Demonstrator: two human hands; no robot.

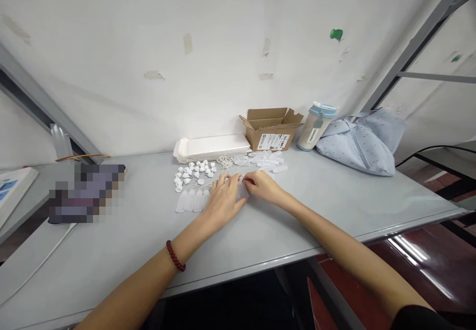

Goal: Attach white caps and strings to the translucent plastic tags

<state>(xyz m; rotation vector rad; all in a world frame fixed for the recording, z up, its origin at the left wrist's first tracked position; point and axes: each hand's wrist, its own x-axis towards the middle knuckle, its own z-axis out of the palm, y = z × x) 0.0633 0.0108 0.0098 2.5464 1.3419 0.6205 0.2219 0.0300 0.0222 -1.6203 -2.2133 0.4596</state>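
My left hand (223, 198) rests on the grey table (148, 241), fingers curled over a small clear plastic bottle (241, 191). My right hand (262, 185) meets it from the right and pinches the same small piece. Just left of my left hand lies a row of clear bottles (191, 202). Behind them are several small white caps (195, 171) scattered on the table. More clear bottles (269, 162) and thin white strings (225, 161) lie further back. A red bead bracelet (175, 255) sits on my left wrist.
A stack of white trays (211, 147) and an open cardboard box (271, 129) stand against the wall. A blue-lidded tumbler (316, 127) and a pale blue bag (362, 141) are at back right. A blurred dark object (85, 193) with a white cable (44, 260) lies left.
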